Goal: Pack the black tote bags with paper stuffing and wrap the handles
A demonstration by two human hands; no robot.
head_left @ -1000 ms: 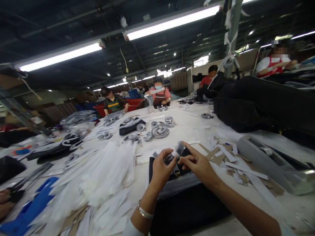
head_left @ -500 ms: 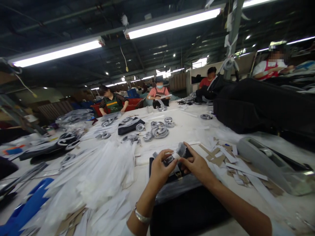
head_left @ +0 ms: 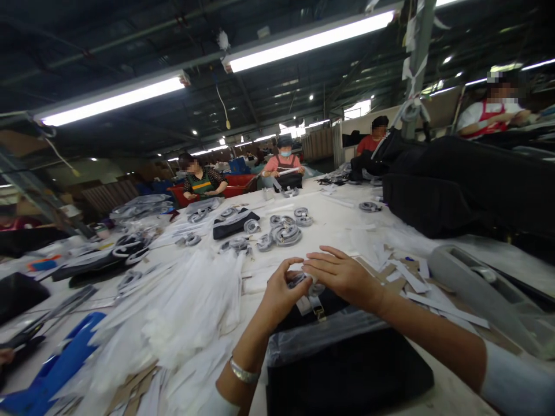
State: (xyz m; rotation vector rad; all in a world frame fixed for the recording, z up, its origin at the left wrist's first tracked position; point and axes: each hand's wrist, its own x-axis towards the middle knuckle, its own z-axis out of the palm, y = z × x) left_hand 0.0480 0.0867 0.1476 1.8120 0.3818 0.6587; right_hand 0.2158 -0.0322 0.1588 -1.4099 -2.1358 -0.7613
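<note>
Both my hands meet over a black bag (head_left: 347, 370) wrapped in clear plastic at the near edge of the white table (head_left: 338, 225). My left hand (head_left: 280, 294) is curled, pinching a small grey metal fitting with white wrapping (head_left: 303, 283). My right hand (head_left: 342, 274) lies over the same fitting from the right, fingers stretched and pressing on it. A brass buckle (head_left: 319, 313) on the bag shows just below the hands. A silver bangle (head_left: 243, 372) circles my left wrist.
A heap of white plastic sleeves (head_left: 186, 306) lies left of the bag. Cardboard and paper scraps (head_left: 407, 277) lie to the right, beside a grey tape dispenser (head_left: 481, 289). Coiled grey straps (head_left: 284, 234) sit mid-table. A big black bag (head_left: 468, 185) stands right. Several people work at the far side.
My hands have lowered the small fitting from in front of me onto the bag. My right hand has flattened over it. The view shifted slightly.
</note>
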